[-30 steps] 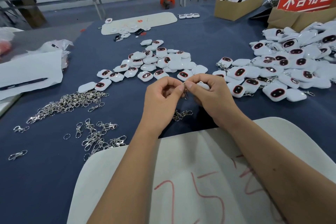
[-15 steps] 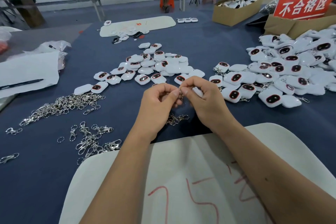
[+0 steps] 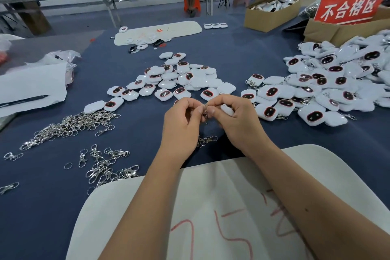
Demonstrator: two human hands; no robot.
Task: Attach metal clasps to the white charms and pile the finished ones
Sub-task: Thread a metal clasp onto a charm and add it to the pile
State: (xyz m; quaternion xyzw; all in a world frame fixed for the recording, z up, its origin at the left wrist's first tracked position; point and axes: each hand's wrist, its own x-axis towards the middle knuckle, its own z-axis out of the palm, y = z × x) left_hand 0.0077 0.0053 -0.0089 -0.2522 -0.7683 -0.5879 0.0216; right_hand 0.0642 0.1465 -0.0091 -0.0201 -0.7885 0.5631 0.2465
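Your left hand (image 3: 181,120) pinches the metal clasp (image 3: 204,110), hanging upright. Your right hand (image 3: 236,120) grasps the white charm (image 3: 227,110) at 3 o'clock of it, touching. Finished pile (image 3: 329,88) lies at 2 o'clock on the desk (image 3: 242,53), right hand nearer.

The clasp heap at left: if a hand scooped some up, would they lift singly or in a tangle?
Probably tangled: the clasp heap shows hooks and rings interlocked, so neighbours would likely trail along. They look thin and light, likely to slide on the blue cloth. The loose clasps nearer the body lie more apart and may lift singly.
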